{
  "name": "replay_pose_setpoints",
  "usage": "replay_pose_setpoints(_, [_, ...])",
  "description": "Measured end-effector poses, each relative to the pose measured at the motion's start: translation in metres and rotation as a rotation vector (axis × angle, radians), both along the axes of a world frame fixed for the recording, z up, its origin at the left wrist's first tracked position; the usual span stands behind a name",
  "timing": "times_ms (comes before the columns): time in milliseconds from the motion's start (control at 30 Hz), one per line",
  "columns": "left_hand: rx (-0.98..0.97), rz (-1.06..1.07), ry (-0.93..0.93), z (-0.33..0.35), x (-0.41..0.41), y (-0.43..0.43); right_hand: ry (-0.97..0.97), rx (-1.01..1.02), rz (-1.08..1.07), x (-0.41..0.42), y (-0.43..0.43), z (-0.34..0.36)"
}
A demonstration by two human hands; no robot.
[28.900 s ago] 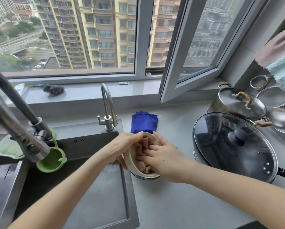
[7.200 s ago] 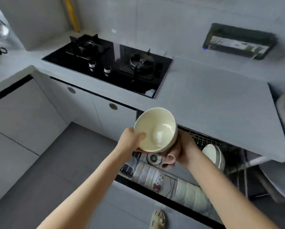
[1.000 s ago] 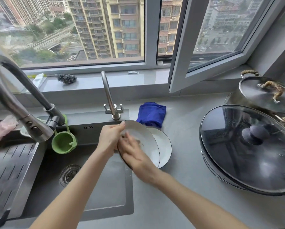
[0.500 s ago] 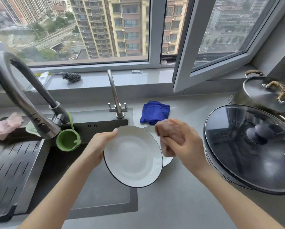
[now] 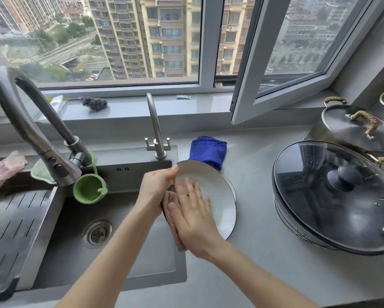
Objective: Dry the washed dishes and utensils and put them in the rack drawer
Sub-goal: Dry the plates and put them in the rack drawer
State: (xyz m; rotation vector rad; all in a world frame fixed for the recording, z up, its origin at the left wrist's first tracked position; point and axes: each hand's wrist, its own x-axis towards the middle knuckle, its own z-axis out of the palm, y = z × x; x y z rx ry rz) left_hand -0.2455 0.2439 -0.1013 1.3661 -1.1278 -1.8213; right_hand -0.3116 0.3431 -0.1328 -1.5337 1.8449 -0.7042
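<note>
item 1, my left hand (image 5: 156,188): fingers and thumb curled round the far-left rim of the white plate (image 5: 216,197), gripping it.

item 2, white plate: dark-edged, tilted up with its face toward me, held over the right edge of the sink (image 5: 128,174) where it meets the counter (image 5: 253,263).

item 3, my right hand (image 5: 192,215): flat, fingers straight and a little spread, pressing the pink cloth (image 5: 175,235) against the plate's face.

item 4, pink cloth: ribbed and bunched, showing along the left side of my right hand, between my two hands.

item 5, second plate (image 5: 231,185): only a sliver of rim shows behind the held one, on the counter. i cannot tell whether the two touch.

item 6, blue cloth (image 5: 207,151): folded on the counter just beyond the plates.

item 7, small tap (image 5: 155,127): upright at the sink's far rim, left of the blue cloth.

item 8, large faucet (image 5: 31,121): arching at the left, with a green cup (image 5: 90,191) hanging beside its base.

item 9, drain strainer (image 5: 97,233): in the sink floor, left of my left forearm.

item 10, glass lid (image 5: 333,196): on a dark pan at the right, well apart from the plates. a steel pot (image 5: 355,127) with rope-wound handles stands just beyond it.

item 11, scourer (image 5: 94,103): on the window sill, far left.
</note>
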Motion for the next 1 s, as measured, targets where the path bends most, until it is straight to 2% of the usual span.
replay_pose_setpoints(100, [0.171, -0.047, 0.009, 0.002, 0.016, -0.006, 0.085, -0.08, 0.21, -0.013, 0.024, 0.008])
replay_pose_setpoints(167, [0.186, -0.109, -0.011, -0.003, 0.029, -0.01, 0.327, -0.169, 0.306, -0.041, 0.04, -0.004])
replay_pose_setpoints(233, [0.165, -0.158, -0.04, -0.009, 0.038, -0.01, 0.686, -0.24, 0.275, -0.07, 0.041, -0.019])
replay_pose_setpoints(267, [0.164, -0.186, -0.044, -0.012, 0.04, -0.009, 0.766, -0.264, 0.189, -0.084, 0.033, -0.027])
replay_pose_setpoints(300, [0.176, -0.205, -0.039, -0.015, 0.042, -0.007, 0.746, -0.29, 0.076, -0.093, 0.023, -0.029])
replay_pose_setpoints(333, [0.199, -0.22, -0.032, -0.017, 0.043, -0.006, 0.619, -0.286, -0.06, -0.099, 0.013, -0.024])
replay_pose_setpoints(367, [0.227, -0.233, -0.023, -0.018, 0.046, -0.004, 0.396, -0.266, -0.218, -0.104, 0.003, -0.016])
replay_pose_setpoints(433, [0.288, -0.256, 0.025, -0.019, 0.051, -0.002, -0.281, -0.198, -0.424, -0.12, -0.007, 0.003])
replay_pose_setpoints(467, [0.309, -0.266, 0.065, -0.019, 0.053, -0.002, -0.574, -0.187, -0.42, -0.126, -0.006, 0.01])
replay_pose_setpoints(500, [0.307, -0.277, 0.112, -0.019, 0.054, -0.002, -0.78, -0.186, -0.367, -0.127, 0.001, 0.017])
replay_pose_setpoints(567, [0.213, -0.288, 0.138, -0.017, 0.051, -0.002, -1.038, -0.15, -0.176, -0.121, 0.01, 0.033])
replay_pose_setpoints(600, [0.153, -0.289, 0.099, -0.015, 0.048, -0.003, -1.068, -0.103, -0.093, -0.115, 0.009, 0.038])
replay_pose_setpoints(633, [0.103, -0.297, 0.043, -0.013, 0.044, -0.002, -1.007, -0.049, -0.05, -0.108, 0.005, 0.043])
replay_pose_setpoints(733, [-0.014, -0.354, -0.069, -0.004, 0.034, 0.0, -0.645, 0.096, -0.065, -0.099, -0.014, 0.04])
replay_pose_setpoints(767, [-0.049, -0.341, -0.094, -0.002, 0.032, -0.001, -0.613, 0.118, -0.073, -0.099, -0.018, 0.037])
replay_pose_setpoints(867, [-0.138, -0.265, -0.15, 0.005, 0.025, -0.003, -0.614, 0.162, -0.118, -0.103, -0.025, 0.026])
replay_pose_setpoints(1000, [-0.082, -0.218, -0.109, 0.009, 0.018, -0.003, -0.683, 0.271, -0.22, -0.11, -0.026, 0.035])
